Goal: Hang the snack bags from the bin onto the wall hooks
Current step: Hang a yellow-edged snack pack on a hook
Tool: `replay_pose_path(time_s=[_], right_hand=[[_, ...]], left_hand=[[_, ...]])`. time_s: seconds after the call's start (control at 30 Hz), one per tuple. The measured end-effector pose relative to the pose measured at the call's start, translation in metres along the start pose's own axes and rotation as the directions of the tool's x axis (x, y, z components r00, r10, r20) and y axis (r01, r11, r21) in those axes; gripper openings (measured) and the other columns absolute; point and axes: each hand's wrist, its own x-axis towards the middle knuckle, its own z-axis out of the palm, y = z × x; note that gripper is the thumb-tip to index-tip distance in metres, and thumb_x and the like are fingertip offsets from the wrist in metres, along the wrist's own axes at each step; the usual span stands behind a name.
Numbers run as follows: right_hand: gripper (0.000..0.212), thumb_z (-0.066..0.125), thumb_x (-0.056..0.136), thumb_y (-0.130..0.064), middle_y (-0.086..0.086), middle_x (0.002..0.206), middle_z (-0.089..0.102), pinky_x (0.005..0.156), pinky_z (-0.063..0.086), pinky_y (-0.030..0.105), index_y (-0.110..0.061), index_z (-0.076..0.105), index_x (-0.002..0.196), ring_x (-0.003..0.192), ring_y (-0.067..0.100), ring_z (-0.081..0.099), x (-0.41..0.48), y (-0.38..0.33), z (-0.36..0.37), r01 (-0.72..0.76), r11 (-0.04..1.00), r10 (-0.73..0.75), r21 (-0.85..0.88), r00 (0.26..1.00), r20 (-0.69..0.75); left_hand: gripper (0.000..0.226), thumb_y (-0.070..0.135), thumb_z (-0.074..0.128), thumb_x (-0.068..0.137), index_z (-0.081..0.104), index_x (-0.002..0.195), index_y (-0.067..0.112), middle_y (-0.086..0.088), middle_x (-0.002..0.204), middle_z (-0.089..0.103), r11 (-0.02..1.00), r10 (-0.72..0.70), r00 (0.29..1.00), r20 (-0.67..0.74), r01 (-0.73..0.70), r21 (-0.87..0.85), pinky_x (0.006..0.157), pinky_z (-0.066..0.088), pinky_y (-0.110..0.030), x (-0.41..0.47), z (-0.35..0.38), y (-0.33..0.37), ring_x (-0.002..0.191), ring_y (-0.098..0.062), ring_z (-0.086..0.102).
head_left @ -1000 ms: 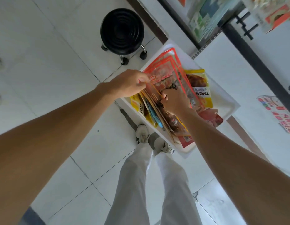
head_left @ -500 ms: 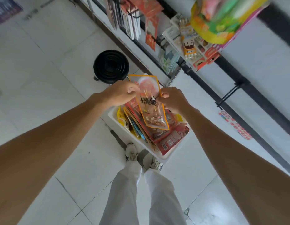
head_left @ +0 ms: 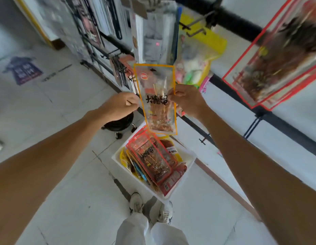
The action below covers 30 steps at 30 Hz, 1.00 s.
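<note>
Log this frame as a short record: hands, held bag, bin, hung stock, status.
left hand: pinches the left edge of the orange-edged bag
right hand: pinches its right edge
held bag: upright, lifted above the bin
bin: white, more snack bags inside
hung bags: red-edged, upper right
status: held bag not yet hung

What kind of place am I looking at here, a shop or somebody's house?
Most likely a small shop's snack aisle: packaged snacks hang on black wall hooks, a white bin full of snack bags sits on the tiled floor, and the left hand and right hand hold an orange-edged bag.
</note>
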Motion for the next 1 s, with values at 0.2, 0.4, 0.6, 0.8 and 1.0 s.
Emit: replay_pose_path(time_s=[0.2, 0.4, 0.6, 0.8, 1.0], right_hand=[[0.017, 0.067, 0.088, -0.005, -0.003, 0.072, 0.065, 0.057, 0.053, 0.021, -0.021, 0.066, 0.081, 0.063, 0.002, 0.062, -0.006, -0.054, -0.038, 0.085, 0.987, -0.076, 0.139, 0.995, -0.068], [0.007, 0.065, 0.089, -0.001, 0.002, 0.072, 0.065, 0.057, 0.053, 0.026, -0.006, 0.066, 0.093, 0.057, 0.005, 0.061, -0.015, -0.089, -0.062, 0.130, 0.966, -0.100, 0.223, 0.985, -0.142], [0.005, 0.068, 0.089, -0.011, 0.011, 0.081, 0.066, 0.056, 0.052, 0.029, -0.007, 0.065, 0.091, 0.071, 0.023, 0.061, -0.022, -0.114, -0.076, 0.161, 0.956, -0.110, 0.244, 0.972, -0.210], [0.016, 0.071, 0.085, -0.026, 0.004, 0.081, 0.065, 0.074, 0.057, 0.050, -0.020, 0.058, 0.078, 0.079, 0.027, 0.067, -0.035, -0.127, -0.069, 0.123, 0.981, -0.059, 0.152, 0.928, -0.368], [0.020, 0.071, 0.085, -0.028, -0.005, 0.086, 0.059, 0.078, 0.055, 0.051, -0.020, 0.057, 0.097, 0.081, 0.023, 0.063, -0.051, -0.150, -0.066, 0.170, 0.976, -0.102, 0.136, 0.909, -0.404]], left_hand=[[0.014, 0.006, 0.069, 0.088, 0.067, 0.096, 0.017, -0.002, 0.090, 0.068, 0.898, 0.079, 0.976, -0.204, -0.159, -0.411, 0.078, 0.050, -0.020, -0.004, -0.042, 0.077, 0.083, -0.007, 0.067], [0.004, 0.005, 0.067, 0.090, 0.065, 0.092, 0.007, -0.007, 0.084, 0.069, 0.869, 0.047, 0.954, -0.297, -0.186, -0.459, 0.080, 0.055, -0.036, -0.020, -0.068, 0.116, 0.077, -0.018, 0.069], [0.005, 0.006, 0.069, 0.089, 0.068, 0.087, 0.011, -0.009, 0.082, 0.073, 0.882, 0.073, 0.936, -0.345, -0.222, -0.416, 0.087, 0.053, -0.059, -0.043, -0.088, 0.146, 0.079, -0.032, 0.072], [0.002, 0.007, 0.070, 0.088, 0.070, 0.089, 0.005, -0.012, 0.085, 0.072, 0.891, 0.113, 0.902, -0.417, -0.277, -0.360, 0.089, 0.054, -0.047, -0.061, -0.098, 0.172, 0.077, -0.023, 0.067], [0.003, 0.004, 0.067, 0.089, 0.068, 0.090, 0.007, -0.015, 0.088, 0.071, 0.880, 0.181, 0.903, -0.389, -0.325, -0.345, 0.074, 0.056, -0.030, -0.075, -0.109, 0.186, 0.081, -0.032, 0.069]])
